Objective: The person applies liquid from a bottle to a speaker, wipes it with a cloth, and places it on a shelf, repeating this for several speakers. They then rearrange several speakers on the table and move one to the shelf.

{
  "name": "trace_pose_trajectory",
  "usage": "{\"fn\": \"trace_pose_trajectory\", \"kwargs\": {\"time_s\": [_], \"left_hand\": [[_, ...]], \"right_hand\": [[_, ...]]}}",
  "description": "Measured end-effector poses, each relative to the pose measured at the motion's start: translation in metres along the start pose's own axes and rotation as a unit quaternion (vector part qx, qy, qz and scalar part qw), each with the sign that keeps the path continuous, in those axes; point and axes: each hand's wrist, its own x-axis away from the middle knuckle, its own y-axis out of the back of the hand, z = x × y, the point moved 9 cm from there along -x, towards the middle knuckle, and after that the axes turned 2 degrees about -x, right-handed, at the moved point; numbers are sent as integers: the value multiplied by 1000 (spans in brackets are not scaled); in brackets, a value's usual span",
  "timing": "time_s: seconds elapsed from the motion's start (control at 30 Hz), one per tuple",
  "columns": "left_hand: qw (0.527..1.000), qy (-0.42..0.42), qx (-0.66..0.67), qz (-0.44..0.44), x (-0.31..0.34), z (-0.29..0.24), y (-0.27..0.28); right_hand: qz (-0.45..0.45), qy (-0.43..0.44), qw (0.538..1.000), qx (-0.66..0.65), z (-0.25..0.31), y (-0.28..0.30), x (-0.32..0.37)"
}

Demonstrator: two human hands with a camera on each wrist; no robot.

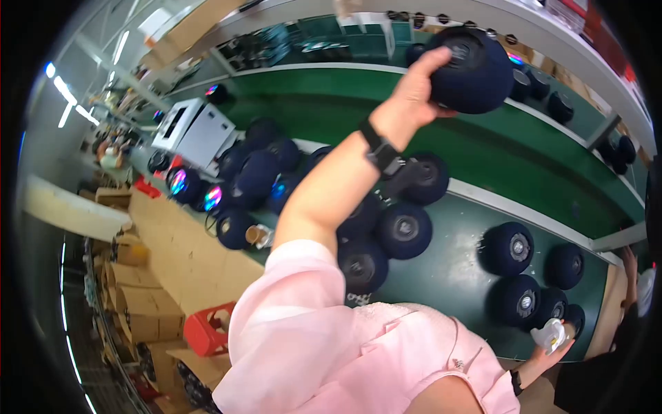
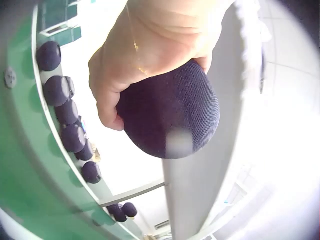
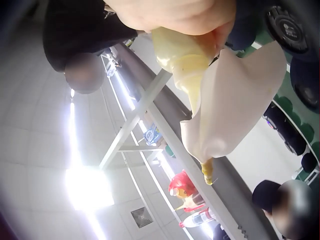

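Observation:
My left hand (image 1: 414, 86) grips a round, dark blue, fabric-covered speaker (image 1: 476, 79) and holds it up at arm's length, level with the overhead shelf. Its black disc end faces the head camera. From the left wrist, thumb and fingers show spread around the speaker (image 2: 172, 115). Low on the right, my right hand (image 1: 554, 353) holds a yellowish squeeze bottle (image 3: 182, 52) with a tapered nozzle. A white, curved, flexible sheet (image 3: 240, 100) wraps partly around that nozzle, whose yellow tip sticks out past it. Several similar speakers (image 1: 518, 300) stand on the bench close to this hand.
More speakers (image 1: 405, 230) crowd the green bench (image 1: 448, 276) mid-view, some glowing in colours. A white box-shaped machine (image 1: 196, 134) stands behind them. The shelf (image 1: 545, 38) runs overhead. Cardboard boxes (image 1: 148, 297) and a red stool (image 1: 209, 330) are at left. Another person (image 1: 627, 303) is at right.

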Motion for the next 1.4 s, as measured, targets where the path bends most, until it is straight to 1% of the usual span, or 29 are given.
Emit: {"fn": "trace_pose_trajectory", "kwargs": {"time_s": [0.03,0.07,0.13,0.2,0.23,0.3,0.33,0.4,0.43,0.47,0.5,0.53,0.6,0.63,0.73,0.77,0.8,0.87,0.93,1.0,1.03,1.1,1.13,1.2,1.23,1.27,1.33,1.37,1.4], "left_hand": [[1000,2,-4,-21,27,-19,21],[999,5,-6,-43,49,-37,42],[994,-59,-35,-86,97,-73,105],[977,-96,-45,-186,146,-91,155],[967,-119,-52,-221,162,-96,173],[931,-160,-93,-315,184,-75,179],[937,-137,-86,-310,187,-44,189],[931,-90,-321,-149,155,-5,202],[813,-163,-537,-157,148,-14,204],[645,-213,-715,-164,155,-9,199],[769,-107,-609,-163,152,4,217],[848,-17,-502,-168,152,27,231],[769,-54,-624,-130,156,23,213],[817,29,-565,-116,155,36,215],[820,13,-565,-89,154,42,204],[829,124,-541,-66,159,52,201],[828,127,-542,-65,161,52,200],[875,257,-406,-53,174,79,202],[883,262,-388,-45,179,84,196],[932,168,-320,-4,174,86,192],[943,174,-282,-28,178,87,191],[931,142,-328,-76,186,73,191],[920,121,-362,-90,194,56,184],[846,-65,-512,-134,214,-7,177],[807,-124,-557,-147,229,-44,169],[837,-139,-496,-185,245,-72,170],[755,-175,-562,-289,274,-132,185],[682,-215,-610,-343,284,-158,207],[591,-183,-668,-414,293,-179,220]], "right_hand": [[46,-37,998,-7,0,-1,-11],[48,-49,998,-3,-2,-5,-17],[72,-14,996,42,-6,-22,-25],[-17,48,995,90,-36,-49,12],[-26,45,989,136,-47,-52,17],[88,32,973,210,-63,-58,12],[107,-42,980,161,-79,-57,14],[100,-109,985,92,-108,-59,22],[120,-109,982,94,-113,-66,18],[127,-113,979,109,-111,-63,18],[152,-151,972,92,-116,-68,25],[156,-147,973,87,-115,-71,28],[145,-97,981,84,-100,-70,32],[160,-74,980,95,-93,-70,32],[102,-99,989,43,-84,-50,31],[97,-97,989,45,-83,-46,32],[101,-81,990,53,-81,-44,32],[103,-64,991,61,-80,-43,33],[104,-57,989,84,-81,-43,38],[76,-34,991,108,-75,-41,43],[55,-17,990,129,-76,-41,44],[59,-9,984,171,-75,-44,42],[75,5,977,198,-72,-47,40],[127,-25,975,180,-67,-52,33],[99,-10,979,179,-67,-55,38],[102,-14,978,179,-68,-57,37],[158,-49,975,150,-71,-64,38],[162,-35,974,156,-77,-72,48],[159,-35,974,158,-84,-75,50]]}}
